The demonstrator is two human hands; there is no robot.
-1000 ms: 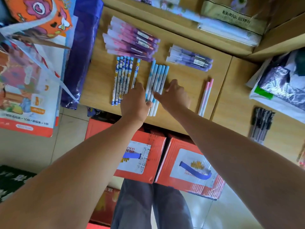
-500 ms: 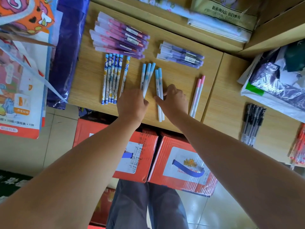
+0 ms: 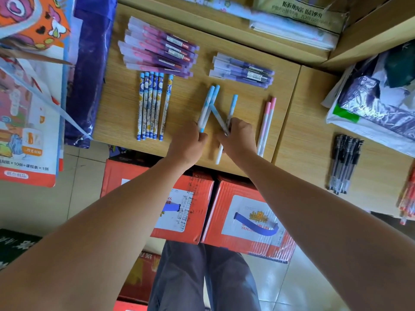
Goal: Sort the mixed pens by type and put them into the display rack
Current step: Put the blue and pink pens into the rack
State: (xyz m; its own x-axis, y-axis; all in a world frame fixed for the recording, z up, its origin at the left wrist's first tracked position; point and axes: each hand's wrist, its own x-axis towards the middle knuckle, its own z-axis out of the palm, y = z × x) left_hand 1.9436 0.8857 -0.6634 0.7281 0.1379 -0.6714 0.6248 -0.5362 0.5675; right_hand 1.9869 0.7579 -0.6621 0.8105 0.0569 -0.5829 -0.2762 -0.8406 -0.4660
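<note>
Sorted pen groups lie on a wooden shelf (image 3: 125,104). My left hand (image 3: 187,144) grips the lower ends of two light-blue-capped white pens (image 3: 207,104). My right hand (image 3: 239,138) holds two more of the same pens (image 3: 231,108), crossed and fanned out, one sticking out below the hand. To the left lies a row of blue cartoon-patterned pens (image 3: 151,104). Pink-purple boxed pens (image 3: 159,50) and purple boxed pens (image 3: 243,71) lie at the back. Two pink-capped pens (image 3: 266,122) lie right of my right hand.
Black gel pens (image 3: 344,163) lie on the neighbouring shelf to the right, red pens (image 3: 407,203) at the far right edge. A plastic bag (image 3: 377,104) sits behind them. Red cartons (image 3: 247,221) stand under the shelf. Hanging packages (image 3: 31,108) fill the left side.
The light-blue pens lay flat in a row under my fingers. Both hands have since closed on them and lifted them apart, two in each hand, crossing in the middle.
</note>
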